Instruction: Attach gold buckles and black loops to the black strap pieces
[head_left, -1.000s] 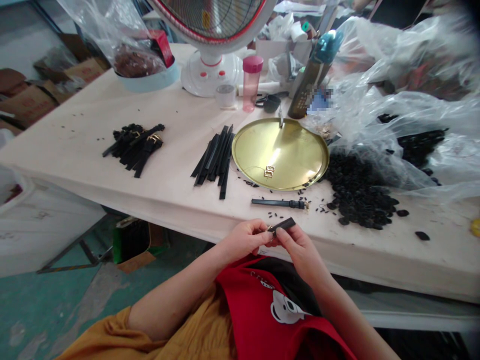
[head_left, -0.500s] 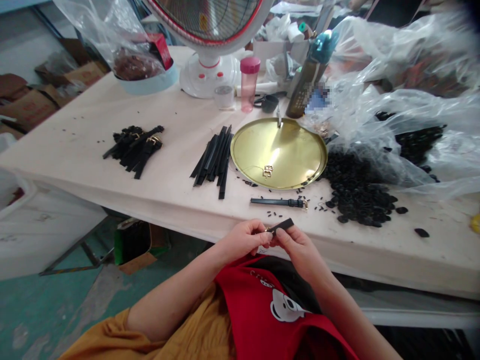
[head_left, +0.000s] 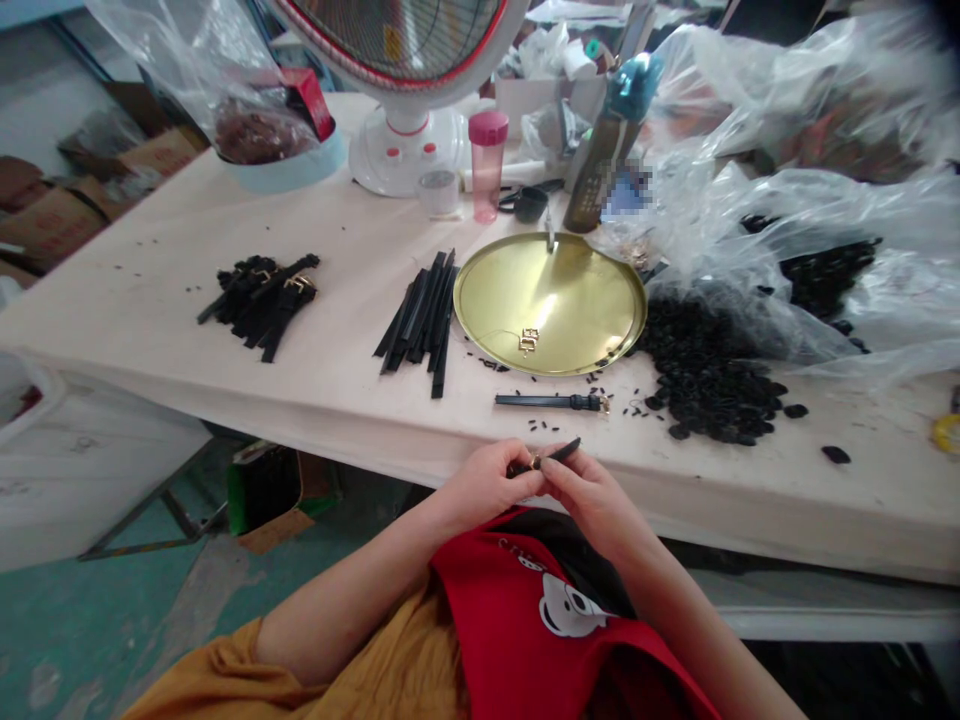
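Observation:
My left hand [head_left: 504, 474] and my right hand [head_left: 585, 482] meet at the table's front edge, both closed on one black strap [head_left: 561, 450]. A small gold buckle [head_left: 535, 462] shows between my fingers; the rest of the strap is hidden by them. Just beyond lies a finished-looking black buckled strap [head_left: 551, 402], flat on the table. Behind it, a round gold tray [head_left: 585, 290] holds a few gold buckles [head_left: 529, 340]. Left of the tray is a bundle of plain black strips [head_left: 416, 320].
A pile of black buckled straps [head_left: 262, 300] lies at the left. Right of the tray spreads a heap of small black pieces [head_left: 712, 380] beside clear plastic bags [head_left: 795, 190]. A fan [head_left: 409, 150], a pink-lidded bottle [head_left: 487, 165] and a dark bottle [head_left: 600, 165] stand at the back.
The strap between my hands has turned so its free end now looks narrower, and the gold buckle shows more. Both hands stay together; the view has shifted slightly.

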